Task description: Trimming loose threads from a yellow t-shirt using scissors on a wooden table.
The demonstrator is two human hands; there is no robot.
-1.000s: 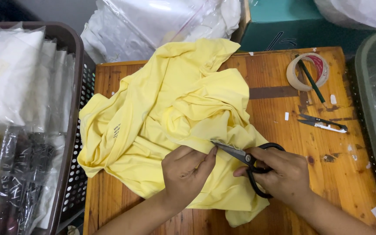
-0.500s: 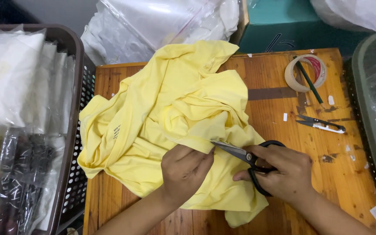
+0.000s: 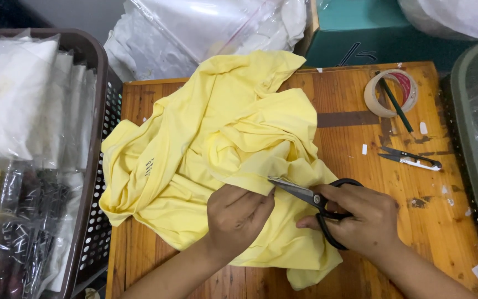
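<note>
your left hand point(image 3: 238, 217) is curled into a loose fist, fingers pinching a fold of the crumpled yellow cotton t-shirt point(image 3: 217, 160) that lies spread over the left & middle of the worn wooden table point(image 3: 416, 221). your right hand point(image 3: 363, 221) grips the black-handled scissors point(image 3: 316, 202), thumb & fingers thru the loops; blades look nearly closed, tips pointing left and touching the shirt fold just beside your left knuckles. can't tell if any fabric or thread sits betw the blades.

the shirt hangs a bit over the table's left edge, next to a dark brown perforated plastic basket point(image 3: 98, 182) packed w/ bagged garments. at the table's far right corner: a roll of tan packing tape point(image 3: 373, 97) w/ a dark green pencil point(image 3: 396, 105) lying across it. nearer you, well apart from your right hand, small white-handled thread snips point(image 3: 410, 159) lie flat on the wood. a few white paper scraps are scattered near them. behind the table, clear plastic bags point(image 3: 206, 27) & a teal cardboard box point(image 3: 360, 33). grey-green bin edge point(image 3: 471, 144) on the far right.
</note>
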